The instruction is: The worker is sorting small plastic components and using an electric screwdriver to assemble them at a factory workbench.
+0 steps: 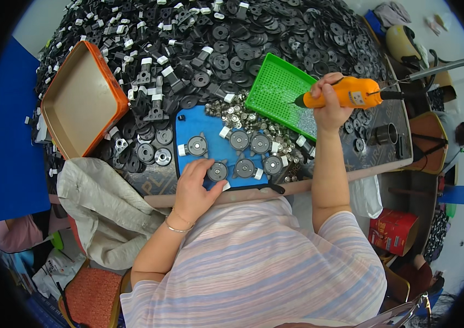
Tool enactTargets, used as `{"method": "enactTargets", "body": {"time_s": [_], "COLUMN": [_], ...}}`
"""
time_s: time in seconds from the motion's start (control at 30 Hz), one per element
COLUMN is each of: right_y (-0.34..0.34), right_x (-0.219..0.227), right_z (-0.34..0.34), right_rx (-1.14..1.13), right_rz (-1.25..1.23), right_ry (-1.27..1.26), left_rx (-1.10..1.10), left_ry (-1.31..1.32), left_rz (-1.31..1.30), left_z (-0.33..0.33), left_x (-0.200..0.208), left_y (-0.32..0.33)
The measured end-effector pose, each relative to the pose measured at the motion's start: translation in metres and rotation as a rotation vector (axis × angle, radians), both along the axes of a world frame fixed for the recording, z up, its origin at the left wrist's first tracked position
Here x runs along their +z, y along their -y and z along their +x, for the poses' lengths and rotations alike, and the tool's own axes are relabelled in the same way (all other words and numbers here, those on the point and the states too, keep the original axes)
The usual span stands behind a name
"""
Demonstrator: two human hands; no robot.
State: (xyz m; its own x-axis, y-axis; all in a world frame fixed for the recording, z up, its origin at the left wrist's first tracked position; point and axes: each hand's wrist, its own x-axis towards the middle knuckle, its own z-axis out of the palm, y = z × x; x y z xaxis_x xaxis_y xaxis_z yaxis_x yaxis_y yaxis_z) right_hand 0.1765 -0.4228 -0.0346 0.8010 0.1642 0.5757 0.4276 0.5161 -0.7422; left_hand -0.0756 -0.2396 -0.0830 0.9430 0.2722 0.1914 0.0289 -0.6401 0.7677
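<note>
My left hand (192,187) has its thumb and fingers around the edge of a round black disc part (218,171) on a blue mat (196,121). Several similar disc parts, such as one upper-left disc part (197,145), lie beside it, with metal centres and white tabs. In my right hand (331,112) is an orange electric screwdriver (355,92), gripped with its dark tip pointing left. That tip is over a green perforated basket (281,79) holding small shiny pieces, probably screws.
Black discs (292,33) and white-tipped black brackets (155,109) are heaped across the back. Small round metal pieces (235,116) lie by the mat. An orange-rimmed tray (73,104) stands left, a metal cup (386,134) right. Grey cloth (98,208) hangs over the front edge.
</note>
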Motion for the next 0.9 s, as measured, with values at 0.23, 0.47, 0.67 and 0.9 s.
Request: {"method": "enactTargets", "body": {"time_s": [0.23, 0.47, 0.67, 0.9], "right_y": [0.005, -0.027, -0.057, -0.067], "right_x": [0.022, 0.040, 0.039, 0.046], "right_z": [-0.014, -0.088, -0.122, -0.129], "right_rx": [0.065, 0.550, 0.676, 0.718], "right_rz": [0.101, 0.053, -0.248, -0.412], "right_ry": [0.060, 0.017, -0.077, -0.156], "left_rx": [0.025, 0.022, 0.023, 0.010], "left_ry": [0.027, 0.016, 0.051, 0.068], "left_rz": [-0.022, -0.059, -0.085, -0.096], "left_z": [-0.003, -0.001, -0.001, -0.001], "left_x": [-0.004, -0.008, -0.010, -0.016], "left_y": [0.000, -0.001, -0.001, -0.003]}}
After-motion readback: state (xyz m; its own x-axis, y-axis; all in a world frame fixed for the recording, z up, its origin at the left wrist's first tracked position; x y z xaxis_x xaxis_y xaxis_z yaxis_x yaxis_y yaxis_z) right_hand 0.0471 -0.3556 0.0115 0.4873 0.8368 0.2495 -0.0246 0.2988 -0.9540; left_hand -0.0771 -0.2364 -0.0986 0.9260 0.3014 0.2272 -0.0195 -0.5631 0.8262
